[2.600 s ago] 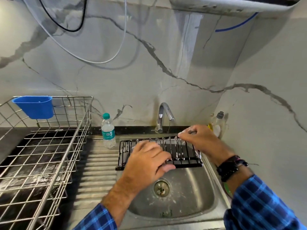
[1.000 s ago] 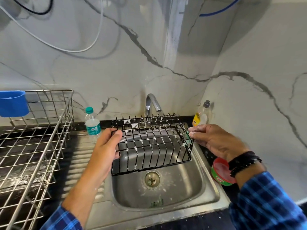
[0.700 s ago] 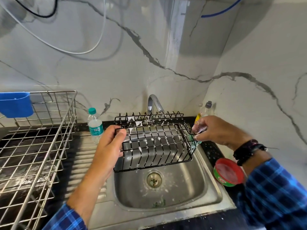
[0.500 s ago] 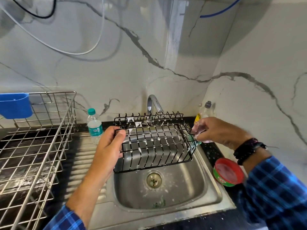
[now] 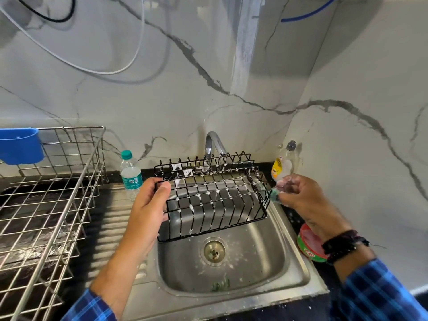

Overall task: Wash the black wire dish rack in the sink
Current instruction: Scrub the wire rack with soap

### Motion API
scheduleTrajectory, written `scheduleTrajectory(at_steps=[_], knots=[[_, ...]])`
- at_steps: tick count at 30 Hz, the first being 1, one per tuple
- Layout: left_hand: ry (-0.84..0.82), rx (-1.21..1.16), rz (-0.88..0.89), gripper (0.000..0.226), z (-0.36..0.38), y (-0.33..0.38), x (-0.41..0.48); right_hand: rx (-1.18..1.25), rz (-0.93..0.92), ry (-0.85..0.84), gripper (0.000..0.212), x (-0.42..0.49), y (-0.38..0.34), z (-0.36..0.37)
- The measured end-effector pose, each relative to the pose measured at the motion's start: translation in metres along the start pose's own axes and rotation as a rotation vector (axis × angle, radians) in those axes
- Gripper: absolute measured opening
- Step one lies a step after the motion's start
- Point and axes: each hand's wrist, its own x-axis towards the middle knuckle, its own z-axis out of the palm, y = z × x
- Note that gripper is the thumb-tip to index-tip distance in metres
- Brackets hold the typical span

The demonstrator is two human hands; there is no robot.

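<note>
The black wire dish rack [image 5: 215, 200] is in the air over the sink [image 5: 243, 276], tilted, with white foam at its wire crossings. My left hand [image 5: 148, 205] grips its left end, thumb hooked over an upper wire. My right hand [image 5: 298, 195], sudsy, pinches a green scrubber [image 5: 275, 197] against the rack's right end.

The basin holds flecks of suds around the drain [image 5: 214, 250] and some green bits near its front wall. The faucet [image 5: 212, 144] rises behind the rack.

A round tub [image 5: 310, 244] with a red rim and green side sits on the counter just right of the sink; pale soap shows inside. A soap bottle [image 5: 283, 164] with a yellow label stands in the corner, looking mostly clear. A capped water bottle [image 5: 130, 174] stands on the drainboard by my left hand. At far left is a steel wire basket [image 5: 58, 193]. A blue caddy [image 5: 20, 145] hangs on its back rim; I cannot tell what it holds.
</note>
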Motion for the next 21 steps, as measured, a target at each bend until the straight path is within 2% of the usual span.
scheduleTrajectory(at_steps=[4,6,8,10,12,14,18,21], knots=[[0.041,-0.034,-0.001,0.018,-0.004,0.0,0.002,0.512,0.223,0.038,0.018,-0.01,0.006,0.001],[0.039,-0.008,0.012,0.027,-0.003,-0.001,0.002,0.528,0.135,0.134,0.02,-0.011,0.001,0.0],[0.025,0.027,0.024,0.031,0.0,-0.004,0.0,0.193,-0.083,0.244,0.024,-0.013,-0.016,0.007],[0.004,0.04,0.039,0.024,0.007,-0.006,-0.005,-0.197,-0.274,0.323,0.024,-0.019,-0.036,0.028],[-0.013,0.05,0.064,0.016,0.016,-0.007,-0.009,-0.444,-0.432,0.335,0.022,-0.027,-0.048,0.058],[0.001,0.071,0.088,0.013,0.024,-0.007,-0.012,-0.664,-0.571,0.271,0.027,-0.036,-0.053,0.092],[0.066,0.099,0.107,0.021,0.029,-0.009,-0.01,-0.793,-0.782,0.055,0.039,-0.053,-0.065,0.133],[0.071,0.104,0.139,0.011,0.016,-0.013,-0.008,-0.915,-0.69,0.121,0.044,-0.032,-0.067,0.105]])
